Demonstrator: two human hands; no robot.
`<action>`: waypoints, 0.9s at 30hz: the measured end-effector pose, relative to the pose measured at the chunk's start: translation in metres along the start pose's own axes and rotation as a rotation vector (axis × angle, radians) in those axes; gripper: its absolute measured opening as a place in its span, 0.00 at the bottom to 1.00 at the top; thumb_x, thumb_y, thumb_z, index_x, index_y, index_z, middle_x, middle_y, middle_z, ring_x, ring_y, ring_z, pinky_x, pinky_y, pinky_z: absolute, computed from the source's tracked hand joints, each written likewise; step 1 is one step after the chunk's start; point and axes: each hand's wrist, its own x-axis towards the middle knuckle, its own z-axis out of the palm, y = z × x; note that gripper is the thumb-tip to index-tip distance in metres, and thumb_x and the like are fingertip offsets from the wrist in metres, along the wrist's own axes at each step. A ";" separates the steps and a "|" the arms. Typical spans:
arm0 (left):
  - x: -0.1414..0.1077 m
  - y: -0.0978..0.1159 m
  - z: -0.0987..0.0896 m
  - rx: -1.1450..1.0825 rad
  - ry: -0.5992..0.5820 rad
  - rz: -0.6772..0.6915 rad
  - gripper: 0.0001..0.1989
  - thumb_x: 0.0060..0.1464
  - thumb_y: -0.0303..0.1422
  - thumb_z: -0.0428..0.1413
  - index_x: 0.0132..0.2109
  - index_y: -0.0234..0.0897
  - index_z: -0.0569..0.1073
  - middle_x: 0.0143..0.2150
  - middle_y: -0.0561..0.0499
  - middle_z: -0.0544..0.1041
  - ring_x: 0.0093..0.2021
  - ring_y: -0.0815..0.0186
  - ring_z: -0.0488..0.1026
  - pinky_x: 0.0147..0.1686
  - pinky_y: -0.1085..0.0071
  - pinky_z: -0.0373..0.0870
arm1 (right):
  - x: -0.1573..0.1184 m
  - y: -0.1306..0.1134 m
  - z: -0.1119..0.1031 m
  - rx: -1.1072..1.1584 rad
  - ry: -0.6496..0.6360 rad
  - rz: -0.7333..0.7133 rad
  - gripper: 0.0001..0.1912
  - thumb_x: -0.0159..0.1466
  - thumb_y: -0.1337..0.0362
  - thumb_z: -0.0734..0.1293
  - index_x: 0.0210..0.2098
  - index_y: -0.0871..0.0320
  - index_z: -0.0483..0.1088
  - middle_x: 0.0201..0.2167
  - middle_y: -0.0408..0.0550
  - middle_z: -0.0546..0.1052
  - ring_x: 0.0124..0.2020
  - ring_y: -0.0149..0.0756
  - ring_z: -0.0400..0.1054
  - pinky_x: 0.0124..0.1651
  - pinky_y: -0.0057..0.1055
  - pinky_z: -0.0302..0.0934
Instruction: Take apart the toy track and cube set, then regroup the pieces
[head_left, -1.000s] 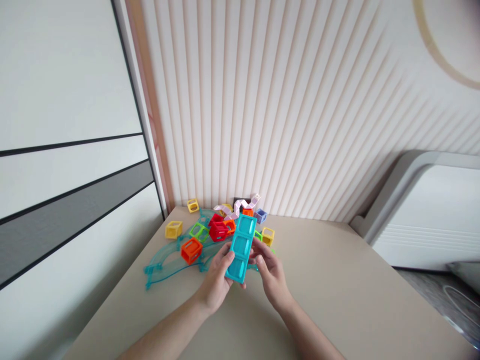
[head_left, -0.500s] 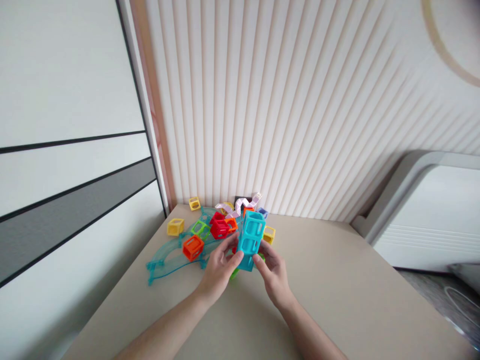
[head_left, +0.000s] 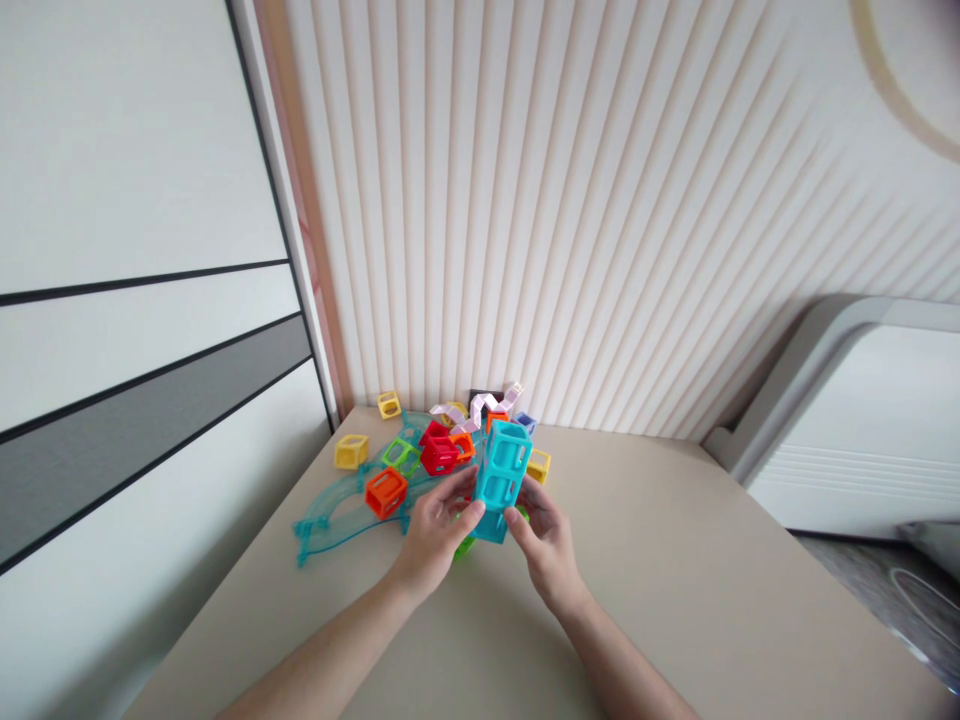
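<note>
Both my hands hold a long turquoise block made of three open cube frames, raised above the beige table. My left hand grips its lower left side and my right hand grips its lower right side. The block stands nearly upright, tilted slightly right, with its windowed faces showing. Behind it lies a pile of toy pieces: an orange cube, a red cube, a green cube and yellow cubes.
Clear turquoise curved track pieces lie on the table's left. A pink zigzag piece leans at the ribbed wall. A white cabinet panel stands on the left, and a white rounded appliance on the right.
I have turned the turquoise block from its flat, closed face to its open windowed sides and raised it more upright. Both hands stay on its lower end.
</note>
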 end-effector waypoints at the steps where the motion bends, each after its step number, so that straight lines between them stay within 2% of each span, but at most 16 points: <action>1: 0.000 0.000 0.000 0.001 -0.007 0.003 0.25 0.54 0.41 0.66 0.56 0.34 0.77 0.53 0.39 0.82 0.52 0.49 0.79 0.49 0.58 0.77 | 0.000 -0.001 0.000 -0.002 0.000 -0.003 0.22 0.64 0.52 0.73 0.55 0.51 0.75 0.46 0.51 0.81 0.46 0.47 0.75 0.49 0.42 0.71; 10: 0.000 0.000 0.004 -0.084 0.064 0.025 0.25 0.53 0.40 0.68 0.56 0.36 0.77 0.50 0.41 0.83 0.50 0.52 0.80 0.50 0.59 0.77 | 0.000 0.000 0.002 0.073 -0.006 0.021 0.24 0.64 0.53 0.73 0.58 0.50 0.74 0.51 0.52 0.81 0.48 0.47 0.76 0.50 0.42 0.71; 22: 0.002 -0.003 0.004 -0.135 0.019 -0.004 0.21 0.54 0.37 0.67 0.54 0.38 0.79 0.53 0.41 0.82 0.55 0.51 0.78 0.56 0.57 0.74 | -0.002 0.006 0.001 0.085 0.053 0.031 0.26 0.63 0.53 0.75 0.59 0.49 0.73 0.51 0.51 0.81 0.47 0.45 0.77 0.49 0.41 0.72; 27: 0.000 -0.006 0.004 -0.156 0.021 0.016 0.24 0.54 0.39 0.68 0.56 0.38 0.78 0.57 0.40 0.80 0.58 0.48 0.76 0.58 0.55 0.72 | -0.001 0.002 0.003 0.117 0.058 0.038 0.25 0.64 0.52 0.74 0.58 0.49 0.74 0.53 0.51 0.81 0.50 0.46 0.77 0.51 0.40 0.72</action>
